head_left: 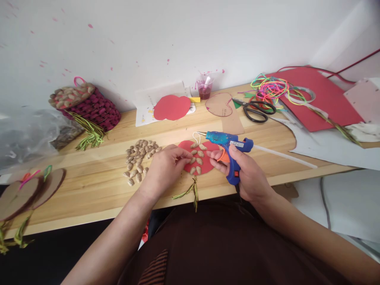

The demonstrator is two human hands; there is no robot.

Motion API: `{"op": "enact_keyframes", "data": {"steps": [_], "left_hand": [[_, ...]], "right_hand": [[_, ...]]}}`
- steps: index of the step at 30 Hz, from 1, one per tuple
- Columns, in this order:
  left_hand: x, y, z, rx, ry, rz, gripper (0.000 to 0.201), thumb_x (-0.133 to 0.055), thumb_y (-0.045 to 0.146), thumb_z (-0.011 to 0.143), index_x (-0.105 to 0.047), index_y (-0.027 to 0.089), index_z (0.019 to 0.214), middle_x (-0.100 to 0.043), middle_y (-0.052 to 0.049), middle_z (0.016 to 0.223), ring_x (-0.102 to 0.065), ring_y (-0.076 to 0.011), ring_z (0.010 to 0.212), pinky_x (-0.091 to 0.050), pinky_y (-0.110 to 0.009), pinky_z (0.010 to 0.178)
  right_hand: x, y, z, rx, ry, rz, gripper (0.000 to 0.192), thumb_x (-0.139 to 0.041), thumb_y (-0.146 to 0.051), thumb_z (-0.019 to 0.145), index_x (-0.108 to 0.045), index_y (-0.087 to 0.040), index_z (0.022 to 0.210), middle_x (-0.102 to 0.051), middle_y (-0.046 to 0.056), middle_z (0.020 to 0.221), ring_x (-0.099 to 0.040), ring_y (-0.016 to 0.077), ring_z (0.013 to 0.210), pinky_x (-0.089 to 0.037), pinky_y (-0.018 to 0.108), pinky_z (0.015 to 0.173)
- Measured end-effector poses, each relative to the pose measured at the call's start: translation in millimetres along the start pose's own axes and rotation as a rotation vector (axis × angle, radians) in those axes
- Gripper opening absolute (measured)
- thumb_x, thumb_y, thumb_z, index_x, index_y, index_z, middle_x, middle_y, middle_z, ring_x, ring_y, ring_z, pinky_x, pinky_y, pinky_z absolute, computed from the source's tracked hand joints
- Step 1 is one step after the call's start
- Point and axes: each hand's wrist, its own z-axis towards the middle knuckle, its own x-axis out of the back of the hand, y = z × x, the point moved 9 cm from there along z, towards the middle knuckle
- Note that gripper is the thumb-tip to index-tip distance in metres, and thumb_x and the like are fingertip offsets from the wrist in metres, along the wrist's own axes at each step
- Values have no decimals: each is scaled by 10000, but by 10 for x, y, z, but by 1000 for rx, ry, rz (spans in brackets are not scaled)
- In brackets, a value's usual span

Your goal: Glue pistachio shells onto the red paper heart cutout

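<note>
Pale wooden tabletop (89,190) runs across the middle of the frame under a white wall speckled with pink. Nearest, at lower centre, the left hand (164,168) lies knuckles-up with its fingertips pinching a shell on the red paper cutout (204,166); the exact grip is partly hidden. Just right of it the right hand (247,174) is clenched round the handle of a blue glue gun (228,142), one finger on the orange trigger, nozzle pointing left over the cutout, a white glue stick (285,156) trailing right. Several shells sit in rows on the cutout, and a green tassel (192,190) hangs from its lower edge. Left of the hand lies a loose pile of shells (139,152). Farther back: a second red cutout (172,107), black scissors (258,110), neon cords (270,87), and at upper left a dark red basket (95,109)
</note>
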Motion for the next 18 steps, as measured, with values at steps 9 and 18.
{"op": "enact_keyframes", "data": {"steps": [9, 18], "left_hand": [[-36, 39, 2, -58, -3, 40, 175, -667, 145, 870, -791, 261, 909, -765, -1, 936, -694, -173, 863, -538, -315, 851], [-63, 74, 2, -105, -8, 47, 215, -603, 129, 888, -786, 241, 873, -759, -9, 919, -689, -179, 863, -542, -317, 858]], "right_hand": [[13, 10, 2, 3, 18, -16, 310, -698, -527, 876, -773, -226, 884, -762, 45, 904, -707, 265, 1087, -574, 439, 996], [4, -22, -5, 11, 29, -56, 327, -707, -534, 866, -761, -217, 809, -770, 57, 917, -710, 271, 1079, -583, 444, 984]]}}
